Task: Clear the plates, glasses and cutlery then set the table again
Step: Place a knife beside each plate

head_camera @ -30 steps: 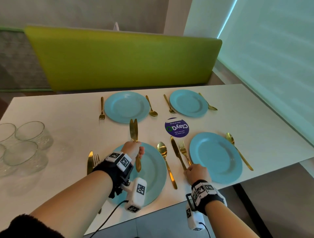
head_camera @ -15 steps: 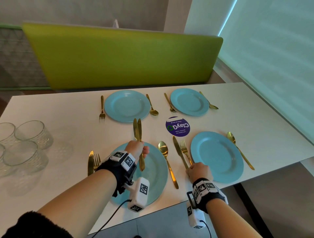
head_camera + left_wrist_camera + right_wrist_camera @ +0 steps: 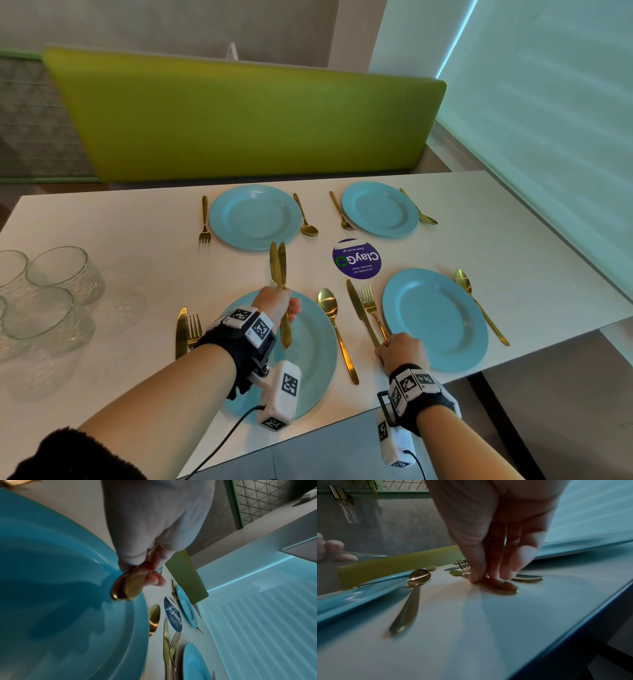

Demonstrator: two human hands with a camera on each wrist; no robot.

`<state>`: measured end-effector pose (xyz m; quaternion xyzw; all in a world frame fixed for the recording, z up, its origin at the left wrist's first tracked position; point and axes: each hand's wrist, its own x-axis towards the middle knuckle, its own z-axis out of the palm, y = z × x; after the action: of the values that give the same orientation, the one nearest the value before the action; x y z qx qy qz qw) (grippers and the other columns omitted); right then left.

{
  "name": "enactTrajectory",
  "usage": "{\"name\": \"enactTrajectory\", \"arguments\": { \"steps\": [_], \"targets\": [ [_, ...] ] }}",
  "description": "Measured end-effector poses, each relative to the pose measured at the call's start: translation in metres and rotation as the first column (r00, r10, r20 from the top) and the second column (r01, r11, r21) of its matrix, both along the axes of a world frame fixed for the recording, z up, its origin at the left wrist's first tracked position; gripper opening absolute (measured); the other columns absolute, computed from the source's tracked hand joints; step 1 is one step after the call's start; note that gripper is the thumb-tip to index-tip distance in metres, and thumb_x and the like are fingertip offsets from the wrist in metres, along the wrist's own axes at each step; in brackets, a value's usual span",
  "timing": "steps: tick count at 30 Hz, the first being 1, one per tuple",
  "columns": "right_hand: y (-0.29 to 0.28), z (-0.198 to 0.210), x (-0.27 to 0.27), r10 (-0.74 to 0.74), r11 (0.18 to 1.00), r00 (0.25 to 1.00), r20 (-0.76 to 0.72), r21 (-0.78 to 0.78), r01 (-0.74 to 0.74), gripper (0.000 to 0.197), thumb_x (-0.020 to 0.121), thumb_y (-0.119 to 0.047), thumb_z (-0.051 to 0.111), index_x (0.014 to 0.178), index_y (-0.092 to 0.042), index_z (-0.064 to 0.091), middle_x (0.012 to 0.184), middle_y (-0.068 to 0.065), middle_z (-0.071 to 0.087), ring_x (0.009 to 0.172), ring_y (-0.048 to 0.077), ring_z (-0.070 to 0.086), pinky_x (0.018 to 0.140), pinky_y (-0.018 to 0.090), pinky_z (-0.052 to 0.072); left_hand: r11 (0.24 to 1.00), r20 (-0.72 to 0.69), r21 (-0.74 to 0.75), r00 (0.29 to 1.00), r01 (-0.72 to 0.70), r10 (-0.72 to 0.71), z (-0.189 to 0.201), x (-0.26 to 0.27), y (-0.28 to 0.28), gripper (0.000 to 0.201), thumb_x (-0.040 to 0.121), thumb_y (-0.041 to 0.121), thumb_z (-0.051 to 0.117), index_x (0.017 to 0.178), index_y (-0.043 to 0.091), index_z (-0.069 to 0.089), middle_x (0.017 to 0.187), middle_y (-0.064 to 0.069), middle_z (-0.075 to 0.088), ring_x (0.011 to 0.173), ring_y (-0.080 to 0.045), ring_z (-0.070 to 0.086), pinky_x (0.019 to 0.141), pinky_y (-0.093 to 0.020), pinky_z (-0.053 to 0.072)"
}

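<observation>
My left hand (image 3: 287, 308) grips two gold knives (image 3: 278, 263) upright above the near-left blue plate (image 3: 308, 370). Their handle ends (image 3: 126, 589) stick out below my fingers in the left wrist view. My right hand (image 3: 385, 349) is down at the table's front edge between the two near plates. Its thumb and fingertips (image 3: 476, 577) pinch the handle end of a gold knife (image 3: 501, 586) that lies flat on the table. A gold fork (image 3: 371, 308) lies just right of that knife, beside the near-right plate (image 3: 435, 318).
A gold spoon (image 3: 337, 332) lies right of the near-left plate, and a knife (image 3: 181, 329) and fork (image 3: 194, 325) lie left of it. Two far plates (image 3: 255, 217) (image 3: 380, 209) have cutlery beside them. Several glasses (image 3: 61, 274) stand at the left edge. A purple sticker (image 3: 356, 258) marks the table's centre.
My left hand with the two knives has drifted slightly to the right. My right hand has stayed on the knife handle at the front edge.
</observation>
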<state>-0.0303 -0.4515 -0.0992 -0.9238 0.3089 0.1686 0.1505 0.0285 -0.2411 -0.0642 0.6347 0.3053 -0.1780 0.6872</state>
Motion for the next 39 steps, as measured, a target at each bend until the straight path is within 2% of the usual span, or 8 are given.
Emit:
{"name": "enactTrajectory", "arguments": {
  "steps": [8,14,19,23,28,32,35,39],
  "targets": [
    [0.002,0.014,0.007,0.032,0.999,0.999,0.035,0.002,-0.032,0.023,0.09,-0.024,0.055,0.1,-0.012,0.071,0.097,0.008,0.07,0.09,0.024,0.066,0.079,0.031,0.054,1.0,0.013,0.002,1.0,0.026,-0.026,0.006,0.003,0.0,0.013,0.098,0.001,0.035,0.103,0.002,0.047,0.066,-0.01,0.055,0.057,-0.017,0.05,0.053,-0.025,0.04],
    [0.024,0.04,0.03,0.124,0.989,0.983,0.134,0.065,-0.133,0.022,0.09,-0.022,0.055,0.102,-0.014,0.072,0.102,0.009,0.07,0.096,0.025,0.065,0.083,0.031,0.054,0.994,-0.006,0.044,0.995,0.101,-0.101,0.009,0.008,0.009,0.03,0.093,-0.009,0.033,0.069,0.001,0.049,0.066,-0.011,0.058,0.058,-0.016,0.053,0.05,-0.02,0.042],
    [0.083,0.049,0.04,0.296,0.938,0.932,0.207,0.119,-0.324,0.024,0.09,-0.03,0.057,0.106,-0.018,0.069,0.107,0.005,0.07,0.101,0.022,0.063,0.086,0.028,0.05,0.984,-0.018,0.011,0.983,0.18,-0.18,0.008,0.014,0.028,0.03,0.092,-0.01,0.036,0.069,-0.002,0.054,0.07,-0.014,0.059,0.059,-0.017,0.056,0.048,-0.018,0.044],
    [0.132,0.056,0.05,0.371,0.894,0.884,0.284,0.149,-0.423,0.033,0.091,-0.026,0.056,0.123,-0.022,0.06,0.119,0.002,0.065,0.109,0.02,0.06,0.095,0.028,0.048,0.973,-0.025,0.014,0.973,0.232,-0.231,0.012,0.023,0.048,0.018,0.094,-0.006,0.036,0.084,-0.001,0.05,0.074,-0.013,0.057,0.062,-0.019,0.058,0.056,-0.025,0.048],
    [0.17,0.068,0.064,0.535,0.816,0.78,0.325,0.039,-0.577,0.037,0.092,-0.018,0.052,0.127,-0.029,0.056,0.124,-0.001,0.058,0.112,0.021,0.057,0.089,0.028,0.046,0.911,-0.006,0.099,0.915,0.401,-0.403,0.026,0.038,0.075,0.023,0.086,-0.01,0.039,0.071,0.0,0.053,0.066,-0.019,0.053,0.053,-0.024,0.05,0.059,-0.032,0.044],
    [0.184,0.069,0.074,0.601,0.776,0.735,0.314,-0.01,-0.63,0.037,0.09,-0.011,0.05,0.121,-0.027,0.062,0.121,-0.001,0.059,0.112,0.021,0.056,0.089,0.028,0.046,0.862,0.022,0.143,0.869,0.486,-0.494,0.032,0.049,0.088,0.024,0.086,-0.004,0.041,0.068,0.003,0.054,0.073,-0.023,0.058,0.062,-0.028,0.053,0.064,-0.034,0.045],
    [0.184,0.065,0.082,0.637,0.752,0.702,0.319,-0.059,-0.656,0.032,0.092,-0.015,0.049,0.116,-0.027,0.067,0.116,0.001,0.06,0.108,0.022,0.058,0.086,0.027,0.045,0.876,0.024,0.114,0.88,0.469,-0.474,0.031,0.057,0.094,0.025,0.09,-0.007,0.037,0.072,0.004,0.05,0.071,-0.02,0.054,0.053,-0.024,0.05,0.051,-0.028,0.045],
    [0.174,0.062,0.094,0.687,0.701,0.627,0.367,-0.108,-0.705,0.023,0.088,-0.016,0.057,0.103,-0.024,0.074,0.103,0.007,0.065,0.093,0.028,0.064,0.073,0.03,0.047,0.882,0.015,0.022,0.882,0.47,-0.471,0.033,0.065,0.092,0.024,0.094,-0.005,0.035,0.08,0.009,0.049,0.078,-0.019,0.056,0.057,-0.021,0.055,0.042,-0.019,0.051]
  ]
}}
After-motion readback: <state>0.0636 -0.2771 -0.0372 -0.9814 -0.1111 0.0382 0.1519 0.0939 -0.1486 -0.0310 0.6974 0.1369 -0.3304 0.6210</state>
